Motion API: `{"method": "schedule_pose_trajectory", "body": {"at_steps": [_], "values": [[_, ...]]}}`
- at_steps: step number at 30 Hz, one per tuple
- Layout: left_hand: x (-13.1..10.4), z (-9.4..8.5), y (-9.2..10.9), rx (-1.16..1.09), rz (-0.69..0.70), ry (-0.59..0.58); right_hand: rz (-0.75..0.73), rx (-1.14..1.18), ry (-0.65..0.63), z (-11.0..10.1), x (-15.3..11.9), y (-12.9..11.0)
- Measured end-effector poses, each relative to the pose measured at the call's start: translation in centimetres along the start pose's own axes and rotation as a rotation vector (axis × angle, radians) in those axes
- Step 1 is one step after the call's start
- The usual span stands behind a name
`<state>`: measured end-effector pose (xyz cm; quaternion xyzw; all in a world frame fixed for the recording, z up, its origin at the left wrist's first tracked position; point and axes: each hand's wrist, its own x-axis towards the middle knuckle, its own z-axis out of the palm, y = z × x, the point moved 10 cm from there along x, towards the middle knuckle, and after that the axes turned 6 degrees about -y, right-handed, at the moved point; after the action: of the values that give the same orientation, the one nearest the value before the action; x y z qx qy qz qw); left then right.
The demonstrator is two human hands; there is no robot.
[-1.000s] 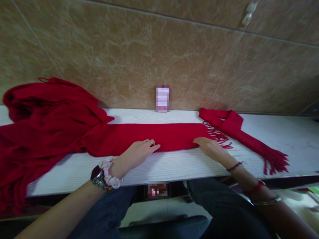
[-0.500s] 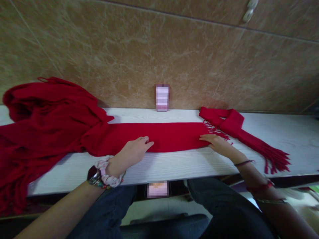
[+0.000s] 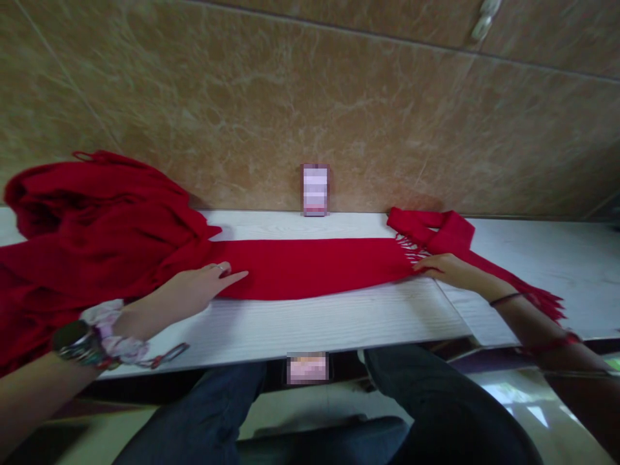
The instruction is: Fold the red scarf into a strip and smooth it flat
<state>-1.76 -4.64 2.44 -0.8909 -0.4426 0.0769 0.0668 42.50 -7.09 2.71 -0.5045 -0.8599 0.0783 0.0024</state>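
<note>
on the red fringed scarf (image 3: 310, 268), the left hand (image 3: 201, 287) lies half-spread, gripping nothing, while the right hand (image 3: 450, 269) pinches its fringed corner, probably to keep it flat.

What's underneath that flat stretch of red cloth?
White tabletop shows along both long edges of the red cloth; whatever lies directly beneath is covered and can't be seen.

1. Long flat red fringed scarf (image 3: 310, 268) appears to be matt, smooth cloth.
2. Long white wood-grain tabletop (image 3: 314, 326) appears matt, finely streaked.
3. Brown marbled wall tiles (image 3: 290, 103) look smooth, faintly glossy.
</note>
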Motion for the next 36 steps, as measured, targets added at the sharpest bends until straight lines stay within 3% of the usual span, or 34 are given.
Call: {"method": "schedule_pose_trajectory", "body": {"at_steps": [3, 6, 12, 15, 18, 22, 30, 36], "values": [[-0.1, 1.2, -1.1, 0.004, 0.032, -0.103, 0.013, -0.038, -0.040, 0.2, 0.2, 0.6], [-0.3, 1.4, -0.8, -0.013, 0.095, -0.119, 0.010, -0.138, -0.074, 0.5, 0.4, -0.1], [-1.2, 0.2, 1.3, 0.120, 0.075, 0.007, -0.084, -0.321, 0.143, -0.6, 0.6, -7.5], [-1.0, -0.4, 3.0, 0.119, 0.104, 0.031, -0.185, -0.365, 0.180, 0.4, 1.2, -11.1], [-0.7, -1.0, 4.9, 0.112, 0.178, 0.048, -0.249, -0.416, 0.205, 1.3, 1.7, -13.1], [-0.8, -1.3, 6.2, 0.141, 0.249, 0.039, -0.257, -0.448, 0.225, 1.4, 1.9, -13.9], [-1.1, -1.7, 7.0, 0.209, 0.218, -0.018, -0.210, -0.439, 0.256, 1.4, 1.5, -13.4], [-0.9, -1.4, 7.3, 0.227, 0.228, -0.026, -0.146, -0.396, 0.204, 0.9, 2.0, -13.6]]}}
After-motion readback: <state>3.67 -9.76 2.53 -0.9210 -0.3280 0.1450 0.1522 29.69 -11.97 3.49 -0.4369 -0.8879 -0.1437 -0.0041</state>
